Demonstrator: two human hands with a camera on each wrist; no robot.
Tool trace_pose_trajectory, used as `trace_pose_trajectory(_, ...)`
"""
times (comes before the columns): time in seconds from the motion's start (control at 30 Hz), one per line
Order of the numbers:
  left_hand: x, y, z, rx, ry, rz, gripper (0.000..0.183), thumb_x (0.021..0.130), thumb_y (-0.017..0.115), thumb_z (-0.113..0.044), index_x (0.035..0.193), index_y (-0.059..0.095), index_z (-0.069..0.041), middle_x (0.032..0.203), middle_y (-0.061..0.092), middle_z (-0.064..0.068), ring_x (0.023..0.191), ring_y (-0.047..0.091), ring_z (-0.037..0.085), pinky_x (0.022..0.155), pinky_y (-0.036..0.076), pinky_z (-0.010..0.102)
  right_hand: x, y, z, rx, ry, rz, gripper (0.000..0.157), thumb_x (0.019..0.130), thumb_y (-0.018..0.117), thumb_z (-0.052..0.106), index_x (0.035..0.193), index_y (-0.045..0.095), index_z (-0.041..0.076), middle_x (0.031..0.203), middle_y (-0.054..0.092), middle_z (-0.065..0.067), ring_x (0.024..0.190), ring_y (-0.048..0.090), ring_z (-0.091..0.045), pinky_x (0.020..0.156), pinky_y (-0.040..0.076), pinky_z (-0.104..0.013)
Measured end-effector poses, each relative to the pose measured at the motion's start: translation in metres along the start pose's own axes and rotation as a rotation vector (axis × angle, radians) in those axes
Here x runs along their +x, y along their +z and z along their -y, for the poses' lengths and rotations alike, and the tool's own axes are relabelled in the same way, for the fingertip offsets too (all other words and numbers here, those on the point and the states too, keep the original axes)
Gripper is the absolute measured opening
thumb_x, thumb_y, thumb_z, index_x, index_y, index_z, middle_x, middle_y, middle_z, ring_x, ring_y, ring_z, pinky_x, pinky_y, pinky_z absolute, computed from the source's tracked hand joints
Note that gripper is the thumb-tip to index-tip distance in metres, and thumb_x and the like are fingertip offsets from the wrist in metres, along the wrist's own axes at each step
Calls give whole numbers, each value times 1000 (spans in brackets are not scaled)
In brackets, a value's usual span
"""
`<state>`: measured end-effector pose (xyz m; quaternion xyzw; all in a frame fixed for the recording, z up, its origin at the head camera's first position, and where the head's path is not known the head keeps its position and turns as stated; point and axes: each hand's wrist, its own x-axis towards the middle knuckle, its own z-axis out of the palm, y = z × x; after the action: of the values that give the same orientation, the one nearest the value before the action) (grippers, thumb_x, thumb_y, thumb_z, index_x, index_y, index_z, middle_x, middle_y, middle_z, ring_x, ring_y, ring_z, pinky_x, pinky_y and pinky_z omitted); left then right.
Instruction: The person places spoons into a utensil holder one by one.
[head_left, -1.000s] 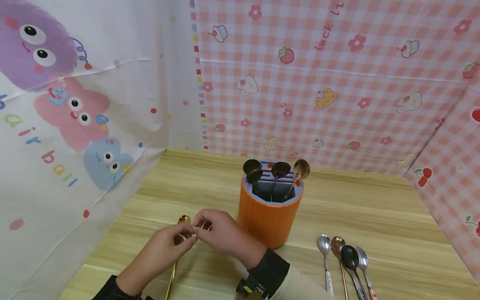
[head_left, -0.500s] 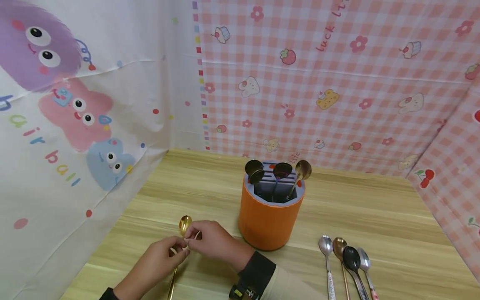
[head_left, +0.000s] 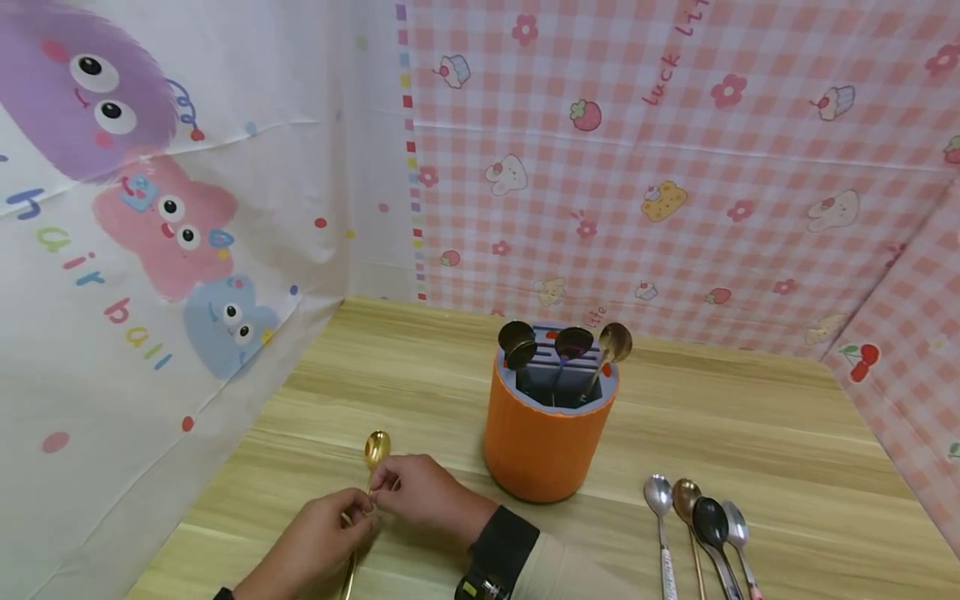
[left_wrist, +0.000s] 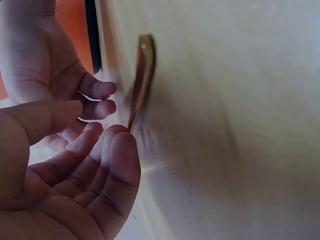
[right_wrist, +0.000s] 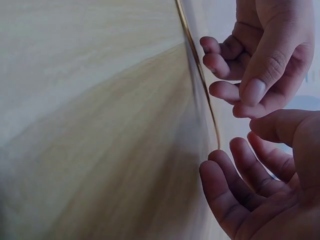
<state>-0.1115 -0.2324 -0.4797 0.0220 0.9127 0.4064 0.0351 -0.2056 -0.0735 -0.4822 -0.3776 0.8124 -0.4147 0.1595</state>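
Note:
A gold spoon (head_left: 377, 448) lies on the wooden table, bowl pointing away from the person. Over its handle, both hands meet fingertip to fingertip. The left hand (head_left: 315, 533) has its fingers loosely bent; in the left wrist view the thumb is apart from the fingers with nothing between them, and the gold spoon (left_wrist: 142, 75) shows just past the fingertips. The right hand (head_left: 427, 496) comes from the right, fingers relaxed. In the right wrist view its thumb also stands off its fingers, with the thin handle (right_wrist: 202, 75) running behind both hands. Part of the handle is hidden.
An orange cutlery holder (head_left: 551, 458) with a slotted grey top stands right of the hands, several dark and bronze spoons (head_left: 615, 340) upright in it. Farther right lie a silver spoon (head_left: 658, 493), a bronze one (head_left: 686, 496), a black one (head_left: 710, 518) and another silver one (head_left: 737, 525).
Both hands have slid down along the gold spoon toward the person, uncovering its whole bowl. The head view has shifted slightly. The holder and other spoons stay put.

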Motion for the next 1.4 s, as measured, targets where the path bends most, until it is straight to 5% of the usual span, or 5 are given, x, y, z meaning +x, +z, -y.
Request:
trace_pose_trajectory(0.4,-1,4,5,12,-66,0,15,88,71,-16,84,58,-10,67,55,-3,59,49,12,55,43,28,2,6,-5,-57,-6,-7,6,89,64,9,90,68,12,77,64,10,70,53,4,66,45,-14)
trace_pose_trajectory(0.73,3,7,2,148,-139,-38,24,81,76,-15,75,53,-11,60,47,-2,52,41,13,51,36,29,5,11,-6,-107,-2,-14,7,88,66,10,93,70,13,79,66,12,72,53,5,67,44,-13)
trace_pose_trajectory(1.07,7,5,2,213,-131,-74,22,71,68,-6,62,49,-12,56,46,-4,52,43,12,52,37,29,7,12,-6,-121,6,-15,9,87,65,9,92,70,14,78,65,13,73,53,4,68,44,-14)
trace_pose_trajectory(1.17,8,4,3,178,-140,-65,18,68,65,-5,61,50,-11,55,47,-4,50,43,12,50,37,28,7,13,-6,-122,6,-11,9,87,65,10,92,69,15,78,65,13,73,53,4,68,44,-14)
trace_pose_trajectory(1.4,7,-2,3,-90,-243,110,8,78,62,-5,72,56,-5,55,56,2,44,52,13,42,45,26,7,12,-5,-78,37,11,6,89,67,12,94,70,15,79,65,12,73,54,3,67,45,-16)
